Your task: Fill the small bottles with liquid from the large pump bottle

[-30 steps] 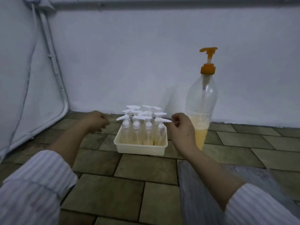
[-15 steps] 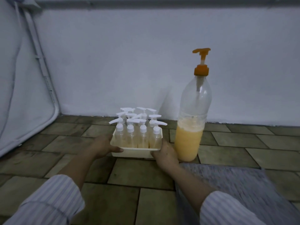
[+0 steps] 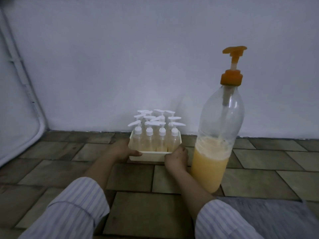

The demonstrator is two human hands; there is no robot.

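Note:
A cream plastic tray (image 3: 148, 156) sits on the tiled floor near the wall, packed with several small clear bottles (image 3: 149, 138) with white pump tops. My left hand (image 3: 120, 150) grips the tray's left front corner, thumb laid along the front rim. My right hand (image 3: 177, 157) grips the right front corner. Just right of the tray stands the large clear pump bottle (image 3: 215, 149) with an orange pump head, about a third full of pale yellow liquid. My right hand sits close beside its base.
A white wall (image 3: 138, 66) rises right behind the tray. A pale curved panel with a pipe (image 3: 25, 94) lines the left side. A grey cloth mat (image 3: 269, 219) lies on the tiles at the lower right. Brown floor tiles (image 3: 138, 178) spread in front.
Both hands came down from beside the small bottles' tops onto the tray's front corners and now hold it. The view has moved closer, with the large bottle nearer and further right.

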